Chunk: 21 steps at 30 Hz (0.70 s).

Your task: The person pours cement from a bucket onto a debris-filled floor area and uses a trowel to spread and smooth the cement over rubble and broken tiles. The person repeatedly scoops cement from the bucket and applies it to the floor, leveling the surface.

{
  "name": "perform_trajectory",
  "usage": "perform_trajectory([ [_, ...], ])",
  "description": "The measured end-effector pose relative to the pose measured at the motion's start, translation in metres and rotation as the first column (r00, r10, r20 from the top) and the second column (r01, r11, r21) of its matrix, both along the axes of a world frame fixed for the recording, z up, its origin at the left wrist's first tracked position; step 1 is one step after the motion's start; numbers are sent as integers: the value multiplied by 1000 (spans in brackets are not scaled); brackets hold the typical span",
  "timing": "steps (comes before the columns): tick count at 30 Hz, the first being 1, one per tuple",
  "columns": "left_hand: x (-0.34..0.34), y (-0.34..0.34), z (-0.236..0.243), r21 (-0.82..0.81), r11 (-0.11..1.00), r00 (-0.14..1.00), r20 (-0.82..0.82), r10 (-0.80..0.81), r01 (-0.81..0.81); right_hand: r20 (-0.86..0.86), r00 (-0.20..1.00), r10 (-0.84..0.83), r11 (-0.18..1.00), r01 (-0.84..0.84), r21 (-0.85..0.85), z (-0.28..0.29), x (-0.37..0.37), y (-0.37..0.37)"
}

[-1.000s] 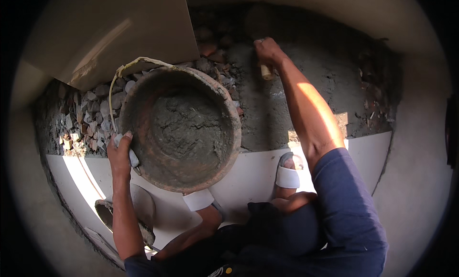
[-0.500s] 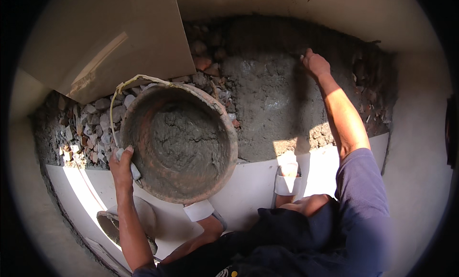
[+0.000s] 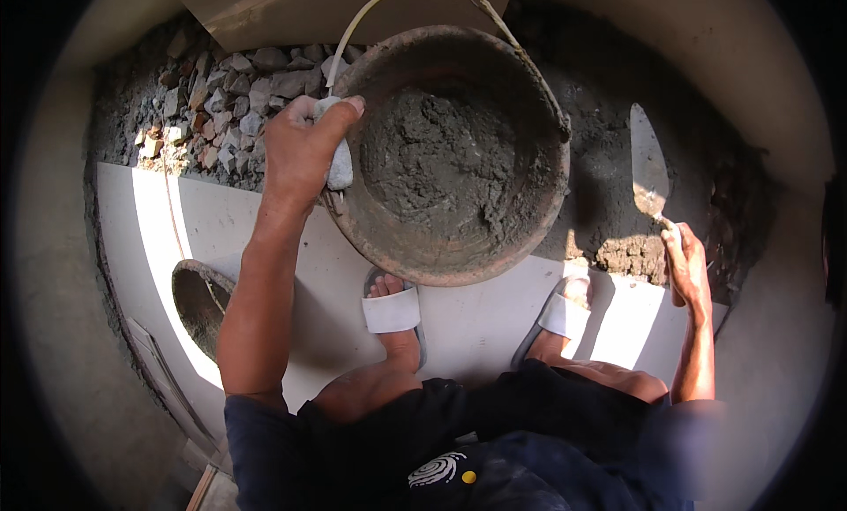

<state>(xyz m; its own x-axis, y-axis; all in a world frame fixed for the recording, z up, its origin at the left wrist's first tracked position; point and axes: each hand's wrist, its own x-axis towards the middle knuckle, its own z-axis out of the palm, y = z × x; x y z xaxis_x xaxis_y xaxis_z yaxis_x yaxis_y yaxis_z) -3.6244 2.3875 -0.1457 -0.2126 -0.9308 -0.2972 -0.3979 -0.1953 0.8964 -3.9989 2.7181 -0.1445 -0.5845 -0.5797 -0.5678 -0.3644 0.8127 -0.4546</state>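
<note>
My left hand (image 3: 304, 145) is closed at the left side of a round bucket (image 3: 445, 268), where its yellowish handle (image 3: 353, 26) meets the rim. A greyish-white piece (image 3: 341, 165) sticks out below the thumb. Wet grey mortar (image 3: 432, 158) lies inside the bucket, which hangs or rests in front of my feet; its underside is hidden. To the right, my right hand (image 3: 688, 260) is wrapped round the handle of a pointed trowel (image 3: 648, 154). Its blade points away from me, smeared with mortar near the handle, above the dark mortar bed (image 3: 609, 141).
Broken stones (image 3: 234, 105) cover the ground at the far left. A large tile (image 3: 265, 13) leans or lies beyond them. Pale tiles (image 3: 476, 335) lie under my sandalled feet (image 3: 393, 310). A second bucket (image 3: 198, 304) lies beside my left forearm. Walls close in both sides.
The bucket has moved right and farther away in the picture, with my left hand on it. My right hand has drawn back nearer and to the right, and the trowel blade now shows.
</note>
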Motion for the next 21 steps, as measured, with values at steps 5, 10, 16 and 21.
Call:
perform_trajectory([
  [5, 0, -1, 51, -131, 976, 981, 108, -159, 173, -250, 921, 299, 943, -326, -73, 75, 47, -41],
  [10, 3, -23, 38, -272, 904, 886, 421, -197, 331, -408, 715, 568, 772, -634, -36, 68, 96, -122],
  [16, 43, -57, 20, -217, 973, 979, 202, -28, 73, -594, 423, 684, 592, -798, 113, 4, 161, -224],
  [21, 40, -40, 14, -289, 954, 986, 164, -30, 77, -410, 365, 836, 417, -908, 43, -36, 232, -262],
])
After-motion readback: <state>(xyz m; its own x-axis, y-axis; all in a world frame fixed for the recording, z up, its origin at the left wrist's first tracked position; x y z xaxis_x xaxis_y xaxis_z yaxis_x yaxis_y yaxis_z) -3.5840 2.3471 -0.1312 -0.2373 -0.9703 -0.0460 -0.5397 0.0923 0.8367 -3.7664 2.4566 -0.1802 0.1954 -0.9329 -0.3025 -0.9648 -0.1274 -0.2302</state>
